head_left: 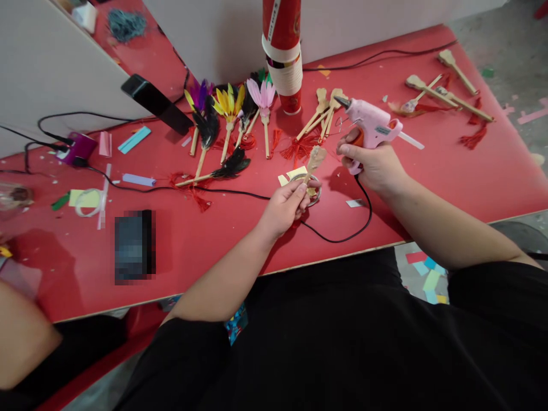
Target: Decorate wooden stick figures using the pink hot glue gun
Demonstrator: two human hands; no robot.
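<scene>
My left hand (293, 202) is closed round the handle of a small wooden stick with a wide, paddle-like head (317, 158), its head pointing up and away from me. In my right hand (372, 160) is a pink hot glue gun (372, 121), its dark nozzle pointing left above the stick's head, apart from it. A clear glue stick (411, 140) juts from the gun's back. Under my left hand lies a roll of tape (315, 194), partly hidden, with pale yellow paper scraps (297, 172) beside it.
Feather-topped sticks (229, 111) lie left of a tall stack of paper cups (287, 74). More bare wooden sticks (454, 100) with red tassels lie at the far right. The glue gun's black cord (338, 241) loops across the red table (231, 240). Another person's arm (25, 337) shows at lower left.
</scene>
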